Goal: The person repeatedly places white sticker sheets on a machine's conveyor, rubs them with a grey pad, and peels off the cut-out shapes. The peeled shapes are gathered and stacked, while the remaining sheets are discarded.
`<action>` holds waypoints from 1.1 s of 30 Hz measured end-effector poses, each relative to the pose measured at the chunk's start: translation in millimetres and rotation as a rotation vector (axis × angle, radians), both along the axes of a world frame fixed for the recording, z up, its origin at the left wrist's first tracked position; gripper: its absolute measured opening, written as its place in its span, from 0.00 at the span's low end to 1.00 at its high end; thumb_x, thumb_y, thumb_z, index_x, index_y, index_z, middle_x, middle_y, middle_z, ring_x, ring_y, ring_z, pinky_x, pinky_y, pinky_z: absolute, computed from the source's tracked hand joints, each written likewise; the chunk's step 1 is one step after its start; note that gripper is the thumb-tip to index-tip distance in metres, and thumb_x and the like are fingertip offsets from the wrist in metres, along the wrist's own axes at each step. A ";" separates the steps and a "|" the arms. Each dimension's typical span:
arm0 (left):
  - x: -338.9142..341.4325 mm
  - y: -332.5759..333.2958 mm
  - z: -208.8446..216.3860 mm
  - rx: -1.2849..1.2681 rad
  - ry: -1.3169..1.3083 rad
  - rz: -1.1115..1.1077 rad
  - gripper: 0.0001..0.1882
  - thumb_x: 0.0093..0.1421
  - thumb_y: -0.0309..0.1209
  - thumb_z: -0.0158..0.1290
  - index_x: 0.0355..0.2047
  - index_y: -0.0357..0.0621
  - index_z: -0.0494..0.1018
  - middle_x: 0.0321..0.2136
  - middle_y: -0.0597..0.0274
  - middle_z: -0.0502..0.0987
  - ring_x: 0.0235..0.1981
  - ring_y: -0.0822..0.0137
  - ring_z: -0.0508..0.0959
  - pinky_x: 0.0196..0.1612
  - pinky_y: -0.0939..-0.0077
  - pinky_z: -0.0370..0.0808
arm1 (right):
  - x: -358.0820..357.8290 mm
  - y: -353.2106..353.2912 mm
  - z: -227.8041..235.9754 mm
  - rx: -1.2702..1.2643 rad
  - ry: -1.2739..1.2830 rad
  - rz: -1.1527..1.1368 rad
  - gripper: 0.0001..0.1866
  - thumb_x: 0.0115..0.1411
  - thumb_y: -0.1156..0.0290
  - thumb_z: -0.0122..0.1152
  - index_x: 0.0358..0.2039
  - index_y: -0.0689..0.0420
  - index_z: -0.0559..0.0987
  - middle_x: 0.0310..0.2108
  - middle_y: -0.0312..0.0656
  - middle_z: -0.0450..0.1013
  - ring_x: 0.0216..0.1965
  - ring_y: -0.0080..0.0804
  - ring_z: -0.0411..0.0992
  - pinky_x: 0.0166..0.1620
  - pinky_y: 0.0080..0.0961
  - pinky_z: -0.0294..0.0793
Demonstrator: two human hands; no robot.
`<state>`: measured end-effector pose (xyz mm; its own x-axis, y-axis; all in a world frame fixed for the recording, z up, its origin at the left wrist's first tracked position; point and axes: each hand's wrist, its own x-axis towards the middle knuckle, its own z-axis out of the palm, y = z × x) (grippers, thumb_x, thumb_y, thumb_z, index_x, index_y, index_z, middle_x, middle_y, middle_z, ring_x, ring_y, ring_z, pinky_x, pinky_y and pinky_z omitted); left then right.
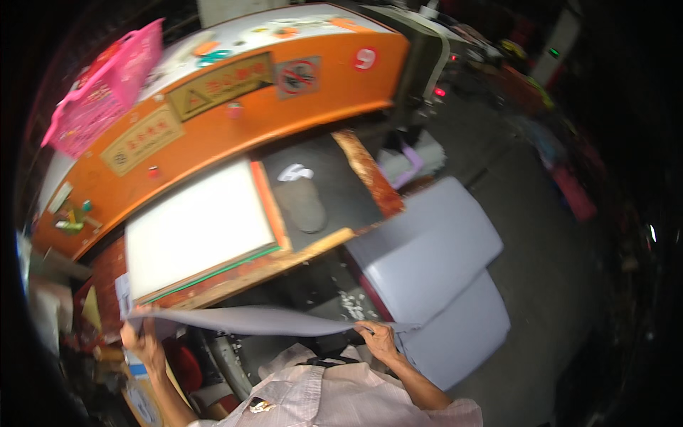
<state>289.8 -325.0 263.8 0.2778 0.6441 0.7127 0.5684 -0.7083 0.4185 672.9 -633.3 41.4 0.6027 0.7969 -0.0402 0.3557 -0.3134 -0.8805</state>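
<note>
Hands in closed grip, left hand [139, 340] and right hand [378, 340] holding grey sheet [263, 320] taut

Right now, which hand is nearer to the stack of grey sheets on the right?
Right. The right hand grips the grey sheet at its end right beside the stack of grey sheets. The left hand holds the sheet's far end, near the white board.
</note>
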 end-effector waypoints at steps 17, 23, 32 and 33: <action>39.2 120.0 -163.6 -0.284 -0.491 0.781 0.23 0.73 0.31 0.51 0.63 0.28 0.68 0.61 0.42 0.73 0.60 0.52 0.74 0.64 0.61 0.71 | 86.2 152.3 46.9 -0.247 0.460 0.127 0.27 0.64 0.52 0.71 0.50 0.65 0.83 0.40 0.46 0.83 0.43 0.30 0.79 0.49 0.31 0.78; -127.7 44.6 -311.7 -1.160 -0.050 0.869 0.21 0.74 0.32 0.49 0.59 0.26 0.72 0.52 0.43 0.80 0.49 0.55 0.81 0.54 0.64 0.78 | 115.8 160.3 43.0 -0.304 0.527 0.173 0.31 0.62 0.50 0.72 0.53 0.64 0.83 0.43 0.48 0.83 0.46 0.32 0.78 0.52 0.30 0.76; -112.6 179.5 -216.7 -0.674 -0.497 0.421 0.16 0.74 0.31 0.47 0.42 0.28 0.80 0.37 0.51 0.84 0.35 0.62 0.83 0.43 0.66 0.81 | 76.6 283.7 63.4 -0.329 0.550 0.014 0.26 0.58 0.61 0.77 0.51 0.66 0.82 0.42 0.44 0.83 0.42 0.33 0.79 0.49 0.33 0.78; -122.5 230.0 -190.9 -0.590 -0.270 0.424 0.19 0.74 0.38 0.49 0.38 0.32 0.80 0.34 0.52 0.83 0.34 0.65 0.82 0.40 0.68 0.81 | 61.5 329.1 72.9 -0.268 0.370 -0.111 0.20 0.58 0.62 0.77 0.40 0.64 0.79 0.35 0.43 0.79 0.38 0.36 0.77 0.45 0.39 0.79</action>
<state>167.3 -95.0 72.9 -0.2122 0.9507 0.2263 0.5656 -0.0694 0.8218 734.5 -304.2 114.3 0.5899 0.6611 -0.4637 -0.0148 -0.5653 -0.8247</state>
